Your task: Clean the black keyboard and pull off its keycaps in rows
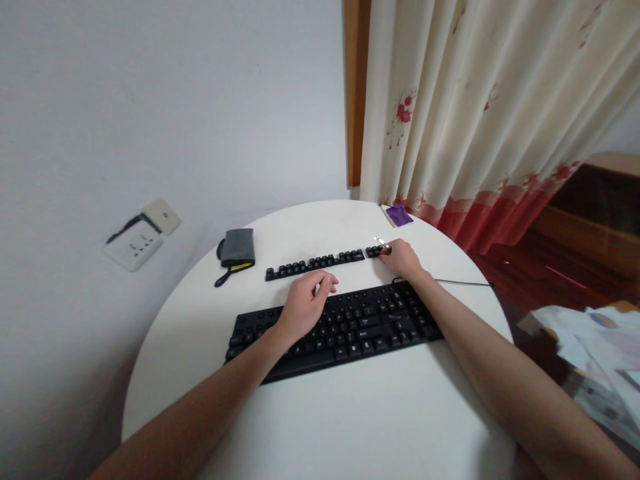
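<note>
A black keyboard [360, 323] lies at a slight slant on the white round table [350, 413], with several key positions along its far edge showing no caps. My left hand [307, 300] hovers over or rests on its upper left part; I cannot tell which. Its fingers are curled in with the thumb against them, and nothing shows in them. Beyond the keyboard runs a line of loose black keycaps [320, 262]. At its right end, my right hand [400, 259] is closed on a small silver metal tool [382, 242], beside a short group of keycaps [373, 252].
A grey cloth pouch [238, 247] with a black loop sits at the table's left. Near the far edge are a purple cloth [399, 215] and a thin stick [387, 215]. A cable [463, 283] runs off to the right. Wall and curtain [450, 120] stand behind.
</note>
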`<state>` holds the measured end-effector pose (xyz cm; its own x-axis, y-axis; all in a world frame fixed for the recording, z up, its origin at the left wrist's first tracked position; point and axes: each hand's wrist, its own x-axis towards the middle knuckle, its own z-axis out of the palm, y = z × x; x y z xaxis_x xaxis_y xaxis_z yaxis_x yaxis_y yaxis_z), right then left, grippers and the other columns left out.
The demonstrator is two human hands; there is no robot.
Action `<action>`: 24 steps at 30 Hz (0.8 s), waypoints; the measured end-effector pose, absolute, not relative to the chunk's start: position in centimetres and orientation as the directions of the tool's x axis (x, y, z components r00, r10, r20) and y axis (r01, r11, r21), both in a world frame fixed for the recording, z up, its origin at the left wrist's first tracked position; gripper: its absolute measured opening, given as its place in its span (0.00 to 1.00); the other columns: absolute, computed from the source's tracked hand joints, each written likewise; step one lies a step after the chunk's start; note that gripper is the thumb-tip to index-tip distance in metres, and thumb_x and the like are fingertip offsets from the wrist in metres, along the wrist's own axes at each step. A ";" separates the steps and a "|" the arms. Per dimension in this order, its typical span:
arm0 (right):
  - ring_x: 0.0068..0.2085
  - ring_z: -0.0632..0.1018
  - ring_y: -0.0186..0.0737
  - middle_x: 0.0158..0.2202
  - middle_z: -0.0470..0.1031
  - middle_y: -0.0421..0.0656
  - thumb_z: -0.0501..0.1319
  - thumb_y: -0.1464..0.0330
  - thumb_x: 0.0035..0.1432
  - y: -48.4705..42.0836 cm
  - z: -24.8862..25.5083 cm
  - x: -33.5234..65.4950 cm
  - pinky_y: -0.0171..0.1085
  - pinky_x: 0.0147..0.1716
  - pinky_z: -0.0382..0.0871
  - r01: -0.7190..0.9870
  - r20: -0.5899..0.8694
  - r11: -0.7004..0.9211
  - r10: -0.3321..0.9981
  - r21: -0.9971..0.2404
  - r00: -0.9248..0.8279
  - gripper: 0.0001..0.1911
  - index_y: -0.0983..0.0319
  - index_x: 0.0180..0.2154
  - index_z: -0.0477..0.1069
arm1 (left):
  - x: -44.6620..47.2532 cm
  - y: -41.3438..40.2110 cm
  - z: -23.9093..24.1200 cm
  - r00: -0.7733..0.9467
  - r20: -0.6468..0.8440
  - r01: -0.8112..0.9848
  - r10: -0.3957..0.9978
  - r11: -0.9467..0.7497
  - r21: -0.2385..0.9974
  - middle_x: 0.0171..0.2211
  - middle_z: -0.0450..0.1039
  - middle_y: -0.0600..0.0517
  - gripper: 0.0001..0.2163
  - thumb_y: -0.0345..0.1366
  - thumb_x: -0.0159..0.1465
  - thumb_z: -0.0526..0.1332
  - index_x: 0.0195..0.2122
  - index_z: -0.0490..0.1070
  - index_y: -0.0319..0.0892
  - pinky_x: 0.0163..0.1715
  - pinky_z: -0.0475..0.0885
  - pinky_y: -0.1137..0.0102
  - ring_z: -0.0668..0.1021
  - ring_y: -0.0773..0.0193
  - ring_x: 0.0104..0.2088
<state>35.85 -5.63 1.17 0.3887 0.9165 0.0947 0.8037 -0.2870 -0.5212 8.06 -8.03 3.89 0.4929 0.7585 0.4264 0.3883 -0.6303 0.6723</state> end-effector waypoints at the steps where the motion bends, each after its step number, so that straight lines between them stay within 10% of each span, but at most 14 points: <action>1: 0.37 0.79 0.45 0.35 0.80 0.51 0.64 0.69 0.53 -5.7 1.2 35.8 0.36 0.36 0.66 0.800 0.097 -0.284 0.916 -0.528 0.389 0.07 0.63 0.34 0.79 | 8.1 -8.0 3.9 0.494 0.426 0.390 0.758 -0.631 0.671 0.29 0.78 0.52 0.14 0.41 0.71 0.52 0.35 0.75 0.42 0.29 0.66 0.70 0.77 0.63 0.30; 16: 0.33 0.72 0.38 0.29 0.73 0.43 0.47 0.58 0.68 -9.5 7.7 37.5 0.35 0.35 0.63 0.623 0.294 0.138 0.943 -0.770 0.154 0.26 0.66 0.34 0.78 | 8.1 -8.1 4.1 0.492 0.409 0.387 0.768 -0.614 0.688 0.29 0.78 0.53 0.13 0.39 0.70 0.53 0.35 0.75 0.42 0.29 0.66 0.71 0.77 0.64 0.30; 24: 0.30 0.70 0.36 0.28 0.76 0.41 0.56 0.52 0.62 -11.8 9.3 38.2 0.35 0.33 0.62 0.661 0.030 0.206 0.963 -0.722 -0.267 0.23 0.64 0.37 0.81 | 8.1 -8.1 4.1 0.494 0.405 0.390 0.769 -0.613 0.687 0.28 0.78 0.53 0.14 0.40 0.70 0.53 0.35 0.75 0.41 0.28 0.65 0.71 0.76 0.65 0.28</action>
